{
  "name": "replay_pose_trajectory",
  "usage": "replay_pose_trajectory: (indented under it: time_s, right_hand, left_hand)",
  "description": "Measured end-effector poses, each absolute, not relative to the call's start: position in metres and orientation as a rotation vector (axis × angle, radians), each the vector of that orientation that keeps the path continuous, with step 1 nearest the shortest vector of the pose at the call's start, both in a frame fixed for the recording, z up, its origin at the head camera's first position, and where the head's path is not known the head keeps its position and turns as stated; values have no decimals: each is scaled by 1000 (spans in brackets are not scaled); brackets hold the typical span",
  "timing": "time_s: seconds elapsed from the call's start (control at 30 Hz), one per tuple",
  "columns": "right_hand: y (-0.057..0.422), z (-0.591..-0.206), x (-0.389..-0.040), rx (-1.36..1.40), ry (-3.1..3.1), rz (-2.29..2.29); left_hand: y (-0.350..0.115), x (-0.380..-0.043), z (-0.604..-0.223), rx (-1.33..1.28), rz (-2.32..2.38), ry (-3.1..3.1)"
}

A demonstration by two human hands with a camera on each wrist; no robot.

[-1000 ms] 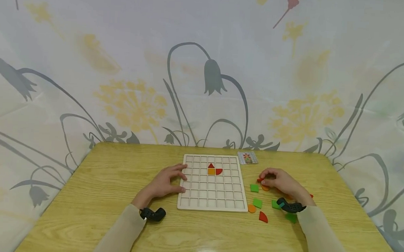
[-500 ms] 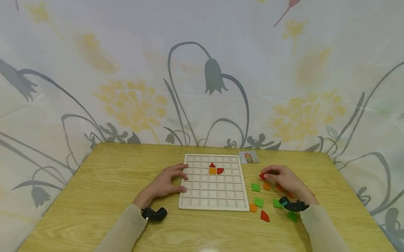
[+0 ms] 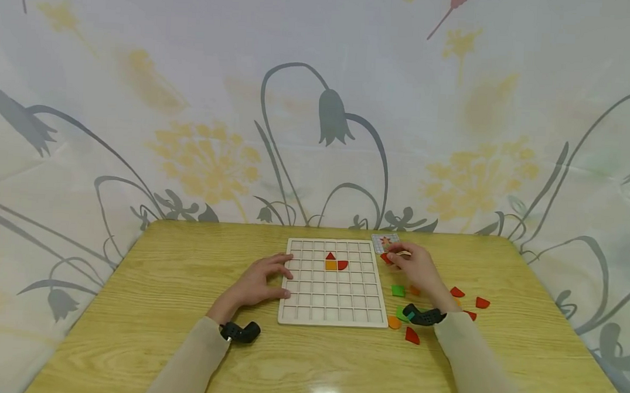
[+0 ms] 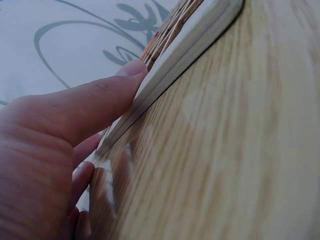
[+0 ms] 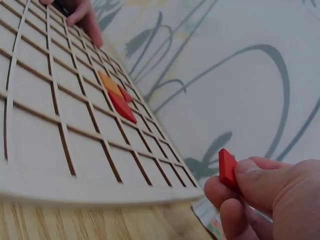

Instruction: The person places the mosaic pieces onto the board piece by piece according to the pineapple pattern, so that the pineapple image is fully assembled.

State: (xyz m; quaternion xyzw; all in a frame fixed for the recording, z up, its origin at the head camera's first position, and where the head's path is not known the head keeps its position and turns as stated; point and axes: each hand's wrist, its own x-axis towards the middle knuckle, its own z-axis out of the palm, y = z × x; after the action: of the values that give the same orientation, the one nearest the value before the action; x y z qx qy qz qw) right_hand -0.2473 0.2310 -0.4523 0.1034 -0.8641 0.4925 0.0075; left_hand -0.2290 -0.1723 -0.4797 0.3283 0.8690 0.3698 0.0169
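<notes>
A white square grid board (image 3: 318, 307) lies on the wooden table. On it sit an orange square tile (image 3: 331, 266), a red triangle tile (image 3: 330, 256) above that, and a red quarter-circle tile (image 3: 342, 265) to the right. My left hand (image 3: 257, 282) rests along the board's left edge, fingers spread and relaxed, with the thumb (image 4: 112, 97) touching the rim. Past the board's upper right side, my right hand (image 3: 418, 270) pinches a small red tile (image 5: 227, 169) between thumb and fingers. The fingers hide part of this tile's outline.
A pattern card (image 3: 378, 242) lies beyond the board's upper right corner, partly behind the right hand. Loose tiles are scattered right of the board, among them a green square (image 3: 397, 291), an orange circle (image 3: 394, 322) and a red quarter circle (image 3: 412, 335). The right forearm covers others.
My right hand has lifted the red tile from among the loose tiles and moved left and away from me, towards the card and the board's upper right corner. The left hand stays put.
</notes>
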Motion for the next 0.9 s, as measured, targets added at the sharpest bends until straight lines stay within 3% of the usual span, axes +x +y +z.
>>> replay_pose_trajectory:
  time_s: [0.27, 0.6, 0.9]
  right_hand:
    - [192, -457, -253, 504, -2685, 1512]
    - [147, -461, -258, 479, -2667, 1723]
    - [116, -463, -260, 516, -2670, 1609]
  left_hand:
    - [-170, -230, -485, 1029, 1139, 2722]
    - [-173, -227, -483, 1002, 1160, 2715]
    - [-172, -229, -482, 975, 1133, 2725]
